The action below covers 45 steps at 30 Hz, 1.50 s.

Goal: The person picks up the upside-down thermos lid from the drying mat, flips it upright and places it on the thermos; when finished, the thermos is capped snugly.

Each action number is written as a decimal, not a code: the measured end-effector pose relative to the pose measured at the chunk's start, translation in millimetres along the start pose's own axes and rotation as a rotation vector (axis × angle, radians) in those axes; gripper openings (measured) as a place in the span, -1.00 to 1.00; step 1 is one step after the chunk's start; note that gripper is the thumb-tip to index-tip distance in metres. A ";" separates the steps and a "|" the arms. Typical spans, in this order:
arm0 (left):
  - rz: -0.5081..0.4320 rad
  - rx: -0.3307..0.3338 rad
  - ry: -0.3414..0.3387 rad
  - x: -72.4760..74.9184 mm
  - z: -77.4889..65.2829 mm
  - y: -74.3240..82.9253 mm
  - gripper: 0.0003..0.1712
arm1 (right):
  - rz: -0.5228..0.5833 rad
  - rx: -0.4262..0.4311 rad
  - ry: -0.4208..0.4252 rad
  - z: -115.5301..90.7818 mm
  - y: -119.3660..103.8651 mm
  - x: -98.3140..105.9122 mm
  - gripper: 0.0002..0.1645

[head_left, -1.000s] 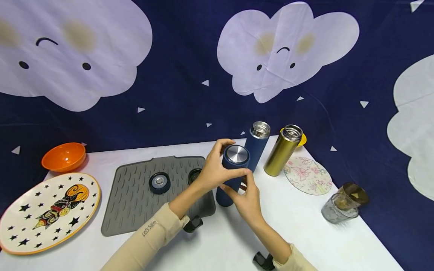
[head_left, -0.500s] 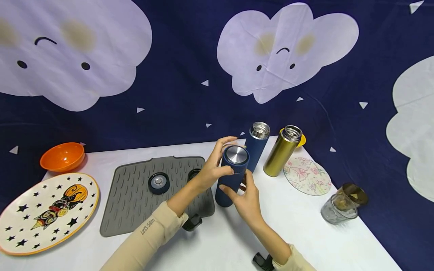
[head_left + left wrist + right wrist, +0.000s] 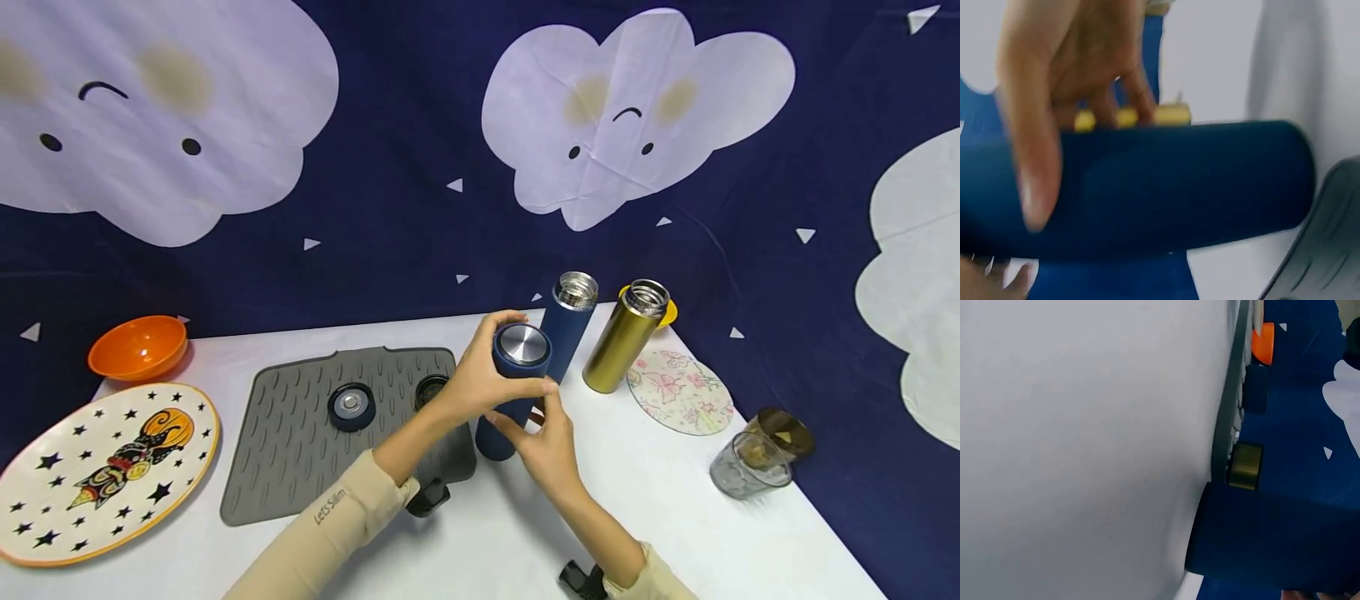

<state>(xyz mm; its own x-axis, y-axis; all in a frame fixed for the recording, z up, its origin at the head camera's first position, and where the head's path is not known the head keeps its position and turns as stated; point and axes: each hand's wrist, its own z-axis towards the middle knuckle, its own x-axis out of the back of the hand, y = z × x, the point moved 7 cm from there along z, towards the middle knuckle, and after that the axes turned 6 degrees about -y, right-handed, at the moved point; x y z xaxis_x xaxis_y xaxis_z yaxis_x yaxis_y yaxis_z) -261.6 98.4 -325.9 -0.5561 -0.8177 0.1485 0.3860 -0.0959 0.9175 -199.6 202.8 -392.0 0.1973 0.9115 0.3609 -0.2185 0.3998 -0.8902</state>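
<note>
A navy thermos [image 3: 495, 437] with a brushed steel-topped lid [image 3: 523, 343] stands in front of me, its base at the tabletop. My left hand [image 3: 480, 379] curls round its upper part at the lid, thumb across the front; in the left wrist view that thumb lies over the navy thermos [image 3: 1179, 187]. Lower down, my right hand [image 3: 551, 450] grips the body, with its fingers mostly hidden behind. Right behind stand a lidless blue thermos [image 3: 566, 329] and a lidless gold thermos [image 3: 622, 342], steel necks showing.
On a grey drying mat [image 3: 285, 450] lie a dark lid [image 3: 352, 406] and a second lid [image 3: 430, 388], partly behind my left arm. An oval plate [image 3: 45, 500] and orange bowl [image 3: 141, 348] are left. A floral round mat [image 3: 681, 392] and glass cup [image 3: 750, 462] stand right.
My left thumb drew back from the front of the thermos half a second ago and now reaches across it again. My right hand and the thermos stay in place.
</note>
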 end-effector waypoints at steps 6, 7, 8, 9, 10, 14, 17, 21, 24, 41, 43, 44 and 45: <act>0.037 -0.003 -0.019 1.9 7.7 -1.8 -0.27 | -0.016 0.073 -0.055 4.3 -3.9 2.8 -0.24; -0.022 -0.005 -0.089 2.4 11.2 -3.5 -0.29 | -0.014 0.085 -0.074 5.6 -4.4 2.9 -0.22; -0.076 -0.007 -0.158 2.6 14.5 -4.9 -0.30 | -0.009 0.093 -0.092 7.0 -4.5 3.0 -0.21; -0.137 -0.005 -0.223 2.3 17.7 -7.0 -0.31 | -0.007 0.099 -0.106 8.0 -4.3 3.3 -0.19; -0.181 -0.005 -0.284 1.7 20.4 -8.4 -0.31 | -0.007 0.103 -0.117 9.1 -4.0 3.6 -0.19; -0.283 -0.005 -0.459 -2.0 28.6 -12.3 -0.33 | -0.020 0.092 -0.131 11.8 -1.1 5.6 -0.23; -0.324 0.005 -0.529 -4.2 31.3 -13.7 -0.34 | -0.024 0.082 -0.132 12.4 -0.2 6.4 -0.24; -0.357 0.016 -0.586 -6.3 31.8 -14.1 -0.33 | -0.032 0.094 -0.128 11.4 -2.5 6.7 -0.25; -0.362 0.025 -0.599 -6.6 31.0 -14.4 -0.32 | -0.034 0.096 -0.126 10.7 -3.2 6.5 -0.24; -0.050 0.196 0.024 89.0 -95.4 -15.0 -0.12 | 0.010 0.006 0.009 53.5 -8.8 -6.5 -0.16; -0.012 0.232 0.096 107.2 -119.0 -20.1 -0.15 | -0.004 0.010 0.036 66.2 -10.2 -10.1 -0.17; 0.011 0.256 0.131 116.1 -129.9 -23.5 -0.17 | -0.009 0.010 0.045 72.0 -10.6 -12.3 -0.17; 0.037 0.280 0.165 125.0 -139.9 -27.3 -0.20 | -0.018 0.013 0.055 77.5 -10.4 -14.8 -0.16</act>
<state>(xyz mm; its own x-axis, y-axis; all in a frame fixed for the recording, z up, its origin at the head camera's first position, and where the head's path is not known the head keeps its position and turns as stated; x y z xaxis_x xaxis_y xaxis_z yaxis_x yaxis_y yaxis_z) -238.7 -80.6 -384.0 -0.4095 -0.9011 0.1428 0.1741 0.0765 0.9818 -274.3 192.7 -366.5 0.2533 0.8976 0.3608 -0.2269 0.4177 -0.8798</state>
